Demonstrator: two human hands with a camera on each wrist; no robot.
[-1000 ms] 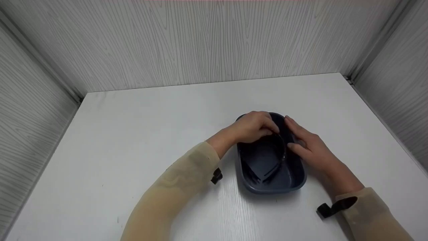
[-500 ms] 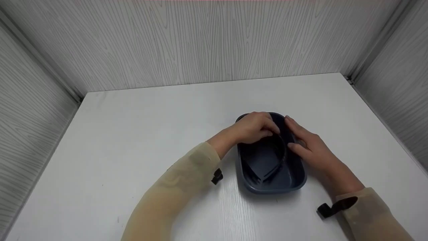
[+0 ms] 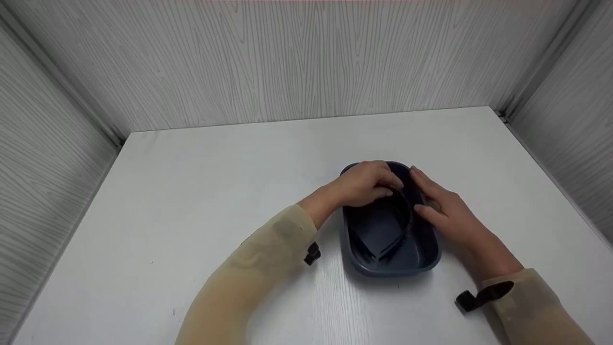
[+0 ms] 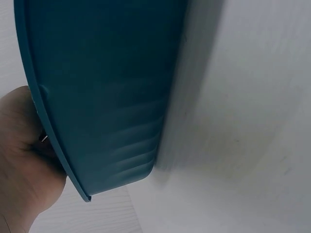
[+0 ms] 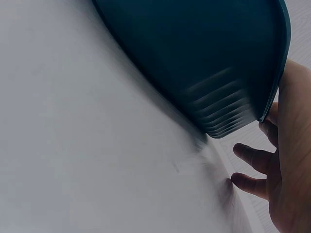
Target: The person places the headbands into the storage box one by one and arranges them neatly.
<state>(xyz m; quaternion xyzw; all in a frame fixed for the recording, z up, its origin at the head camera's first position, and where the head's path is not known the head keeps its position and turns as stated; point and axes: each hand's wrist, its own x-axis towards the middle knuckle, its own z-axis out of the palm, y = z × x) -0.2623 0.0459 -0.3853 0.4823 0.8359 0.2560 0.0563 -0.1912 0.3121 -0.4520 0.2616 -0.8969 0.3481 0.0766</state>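
Observation:
A dark blue plastic basin (image 3: 390,274) stands on the white table, right of the middle in the head view. Inside it is a slim black curved band (image 3: 407,215), shaped like a headband, its two ends converging toward the near side. My left hand (image 3: 365,184) reaches over the basin's left rim and pinches the band's far part, which the fingers partly hide. On the opposite side, my right hand (image 3: 445,211) holds the basin's right rim, thumb lapping over the edge. Both wrist views show the basin's outer wall (image 4: 107,97), with the band hidden.
The white tabletop (image 3: 215,191) extends around the basin. A grey wood-grain panel (image 3: 287,57) rises along the back, and side panels (image 3: 38,143) flank the table. Each sleeve carries a small black wrist device (image 3: 481,296).
Both hands keep nearly the same positions on the band and basin. The whole head view has shifted slightly, and the band's curve sits marginally differently under the left fingers.

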